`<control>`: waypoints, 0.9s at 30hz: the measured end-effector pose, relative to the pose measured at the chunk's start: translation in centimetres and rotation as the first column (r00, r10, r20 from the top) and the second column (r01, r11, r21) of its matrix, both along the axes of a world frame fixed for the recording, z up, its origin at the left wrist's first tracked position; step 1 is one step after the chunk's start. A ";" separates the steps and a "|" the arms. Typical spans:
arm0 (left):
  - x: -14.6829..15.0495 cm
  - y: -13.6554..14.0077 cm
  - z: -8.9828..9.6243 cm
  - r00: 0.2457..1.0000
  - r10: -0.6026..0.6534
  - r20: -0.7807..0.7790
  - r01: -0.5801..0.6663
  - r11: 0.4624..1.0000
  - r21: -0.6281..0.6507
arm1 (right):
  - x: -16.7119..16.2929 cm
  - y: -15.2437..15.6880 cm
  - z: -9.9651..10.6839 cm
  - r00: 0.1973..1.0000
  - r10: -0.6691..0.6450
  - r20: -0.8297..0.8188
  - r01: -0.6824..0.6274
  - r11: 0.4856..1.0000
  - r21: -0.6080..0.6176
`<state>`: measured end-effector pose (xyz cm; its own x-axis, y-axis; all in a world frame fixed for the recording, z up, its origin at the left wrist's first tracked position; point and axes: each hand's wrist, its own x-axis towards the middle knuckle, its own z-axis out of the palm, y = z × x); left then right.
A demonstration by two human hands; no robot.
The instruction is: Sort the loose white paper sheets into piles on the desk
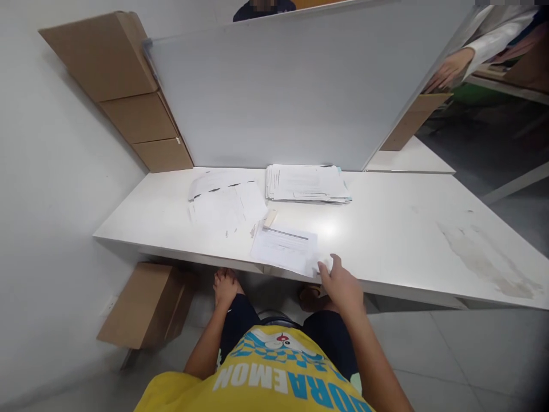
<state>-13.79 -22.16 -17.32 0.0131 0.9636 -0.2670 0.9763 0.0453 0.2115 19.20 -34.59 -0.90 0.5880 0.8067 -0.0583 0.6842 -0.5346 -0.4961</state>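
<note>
White desk [386, 223] spanned your front. Your left hand [225, 287] lay slack on your leg [247, 309]; the sheet [283, 249] lay at the front edge; your right hand [344, 287], unclosed, was just beside it, apparently between grasps, likely needing a pinch next.

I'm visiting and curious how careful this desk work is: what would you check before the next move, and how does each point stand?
1. Right hand empty: ok, nothing visible in its grasp.
2. Right hand touching the nearest printed sheet: cannot tell; it is near the lower right corner.
3. Left hand at the desk: not ok; it rests on the left leg.
4. Paper stack squared: not ok, edges uneven.
</note>
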 end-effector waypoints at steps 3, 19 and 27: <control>0.3 0.2 0.3 1.000 0.008 0.007 -0.008 1.000 -0.004 | -0.9 4.4 1.8 0.973 0.226 0.037 -0.229 0.949 0.216; -0.3 0.2 -1.4 1.000 0.028 -0.006 -0.028 1.000 0.013 | -3.9 14.2 -3.9 0.777 0.555 0.297 -0.625 0.737 0.257; -0.5 0.2 -1.9 1.000 0.017 0.017 -0.017 0.999 0.044 | -4.4 14.6 -4.8 0.797 0.516 0.316 -0.604 0.706 0.371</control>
<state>-14.30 -21.97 -19.19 0.0006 0.9745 -0.2242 0.9719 0.0522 0.2296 14.77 -19.97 -5.72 -0.0169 0.9009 0.4336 0.8835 0.2165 -0.4154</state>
